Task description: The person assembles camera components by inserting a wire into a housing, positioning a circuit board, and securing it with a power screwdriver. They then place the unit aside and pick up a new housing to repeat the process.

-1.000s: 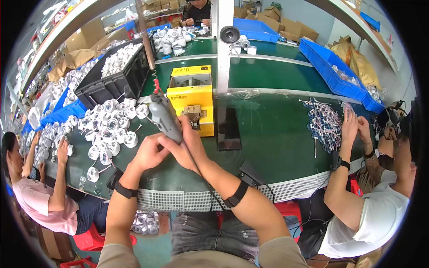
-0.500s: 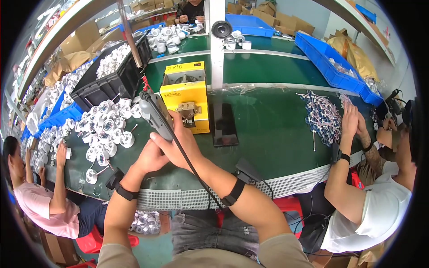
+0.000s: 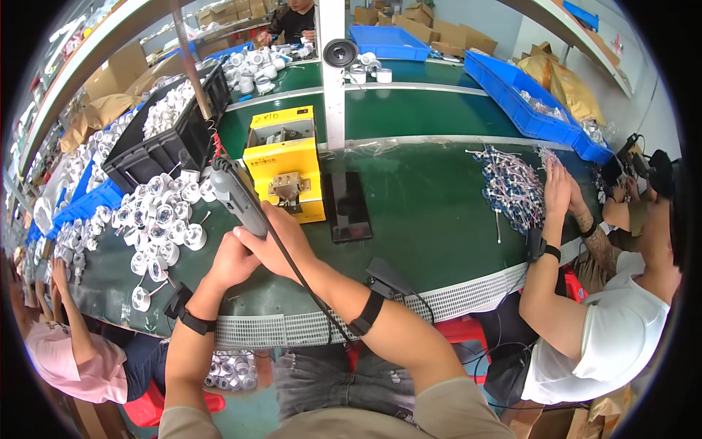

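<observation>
My right hand (image 3: 284,235) is wrapped round the lower end of a grey electric screwdriver (image 3: 240,199), which tilts up to the left under a red coiled cord. The tool's black cable runs down along my right forearm. Pressed close against it is my left hand (image 3: 232,261), its fingers closed; what they hold, if anything, is hidden. To the left of my hands lies a pile of white round lamp housings (image 3: 164,214) with clear lenses. Just beyond them stands a yellow machine (image 3: 281,164), with a black phone-like slab (image 3: 346,207) beside it.
A black crate (image 3: 172,135) of white parts stands at left. Wired small boards (image 3: 504,192) are heaped at right, near a co-worker's joined hands (image 3: 560,192). Blue trays (image 3: 519,102) sit farther back. A white post (image 3: 334,80) rises behind the machine. Another co-worker in pink (image 3: 77,351) sits at left.
The whole view has shifted, so the bench things appear farther left. My hands keep their grip close together on the screwdriver. The co-worker in pink has moved their hand and leaned left.
</observation>
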### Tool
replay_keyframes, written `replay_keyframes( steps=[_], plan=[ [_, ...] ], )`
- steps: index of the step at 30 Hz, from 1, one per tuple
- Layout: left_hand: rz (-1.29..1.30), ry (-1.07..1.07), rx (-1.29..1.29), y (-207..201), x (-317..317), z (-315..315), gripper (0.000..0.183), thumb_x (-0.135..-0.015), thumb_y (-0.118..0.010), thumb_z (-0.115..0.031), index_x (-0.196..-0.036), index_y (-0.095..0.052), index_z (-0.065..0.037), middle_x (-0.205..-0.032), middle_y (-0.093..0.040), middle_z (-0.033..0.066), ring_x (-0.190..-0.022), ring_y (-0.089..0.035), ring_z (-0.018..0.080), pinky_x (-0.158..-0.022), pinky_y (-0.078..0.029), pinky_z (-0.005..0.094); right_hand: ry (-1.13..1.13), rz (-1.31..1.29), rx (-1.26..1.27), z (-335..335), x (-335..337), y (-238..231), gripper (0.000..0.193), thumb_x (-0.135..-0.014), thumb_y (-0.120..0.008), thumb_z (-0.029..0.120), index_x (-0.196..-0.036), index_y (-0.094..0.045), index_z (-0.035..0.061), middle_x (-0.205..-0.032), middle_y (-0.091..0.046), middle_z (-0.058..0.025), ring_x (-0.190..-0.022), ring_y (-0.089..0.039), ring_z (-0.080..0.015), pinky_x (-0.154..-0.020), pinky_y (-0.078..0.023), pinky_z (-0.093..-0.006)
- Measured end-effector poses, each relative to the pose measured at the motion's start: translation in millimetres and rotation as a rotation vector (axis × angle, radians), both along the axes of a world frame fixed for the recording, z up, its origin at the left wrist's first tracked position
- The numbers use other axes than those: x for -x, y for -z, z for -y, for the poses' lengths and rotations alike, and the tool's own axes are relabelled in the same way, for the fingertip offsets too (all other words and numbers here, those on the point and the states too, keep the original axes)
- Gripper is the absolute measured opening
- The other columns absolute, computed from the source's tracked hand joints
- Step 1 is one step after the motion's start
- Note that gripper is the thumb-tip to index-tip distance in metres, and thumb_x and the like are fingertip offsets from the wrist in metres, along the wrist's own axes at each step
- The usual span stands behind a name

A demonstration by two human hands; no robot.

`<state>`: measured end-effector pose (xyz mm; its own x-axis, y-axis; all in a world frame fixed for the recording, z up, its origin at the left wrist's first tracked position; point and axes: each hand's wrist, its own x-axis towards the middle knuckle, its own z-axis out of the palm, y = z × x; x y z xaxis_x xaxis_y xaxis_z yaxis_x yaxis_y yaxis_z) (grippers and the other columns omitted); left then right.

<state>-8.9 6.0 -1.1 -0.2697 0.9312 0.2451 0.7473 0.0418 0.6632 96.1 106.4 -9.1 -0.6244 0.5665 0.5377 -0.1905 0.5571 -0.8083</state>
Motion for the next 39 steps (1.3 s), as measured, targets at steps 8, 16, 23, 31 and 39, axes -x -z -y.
replay_keyframes(
  steps=[8, 16, 23, 31, 39],
  plan=[
    [0.008, 0.004, -0.079, 0.1, 0.7, -3.3, 0.019, -0.076, -0.065, -0.003, -0.094, -0.063, 0.003, -0.088, -0.067, 0.0179, -0.079, -0.065, 0.0338, -0.071, -0.051, 0.0377, 0.039, 0.058, -0.031, -1.0, -0.7, 0.9, 0.032, -0.078, -0.069, 0.022, -0.098, -0.055, 0.0013, -0.093, -0.057, -0.0177, -0.09, -0.058, -0.0375, -0.079, -0.047, -0.0434],
    [0.098, -0.063, -0.021, 6.8, 12.2, -1.0, 0.017, -0.077, -0.067, 0.001, -0.094, -0.063, 0.004, -0.085, -0.067, 0.0082, -0.081, -0.064, 0.0171, -0.073, -0.052, 0.0312, 0.014, -0.036, -0.016, -10.5, -9.6, -24.1, 0.05, -0.074, -0.078, 0.033, -0.107, -0.056, 0.0015, -0.091, -0.059, -0.014, -0.084, -0.061, -0.0282, -0.075, -0.048, -0.0366],
    [-0.004, -0.065, -0.176, -6.7, -0.9, -2.4, 0.021, -0.075, -0.073, -0.006, -0.091, -0.062, 0.002, -0.077, -0.063, 0.0104, -0.067, -0.062, 0.0201, -0.064, -0.049, 0.0305, 0.724, -0.314, -0.293, -101.0, -64.6, -53.9, 0.034, -0.073, -0.079, 0.018, -0.096, -0.061, 0.0022, -0.089, -0.06, -0.0092, -0.084, -0.059, -0.0243, -0.079, -0.047, -0.0358],
    [-0.032, -0.182, -0.062, -12.0, -6.6, 1.9, 0.02, -0.076, -0.074, -0.013, -0.08, -0.062, 0.003, -0.061, -0.06, 0.01, -0.052, -0.057, 0.0196, -0.052, -0.045, 0.03, 0.752, 0.784, 0.096, -176.3, -166.0, -9.6, 0.08, -0.064, -0.08, 0.042, -0.127, -0.05, 0.0032, -0.116, -0.061, -0.0197, -0.104, -0.062, -0.0341, -0.089, -0.05, -0.039],
    [0.83, 0.285, 0.119, -5.1, -17.2, 9.4, 0.033, -0.094, -0.061, -0.023, -0.114, -0.061, 0.003, -0.1, -0.067, 0.0096, -0.086, -0.064, 0.0148, -0.075, -0.054, 0.0285, 0.082, 0.331, -0.397, -76.5, -109.2, -53.6, 0.061, -0.059, -0.083, 0.007, -0.113, -0.053, 0.0062, -0.109, -0.06, -0.0131, -0.105, -0.059, -0.0316, -0.09, -0.048, -0.0363]
  ],
)
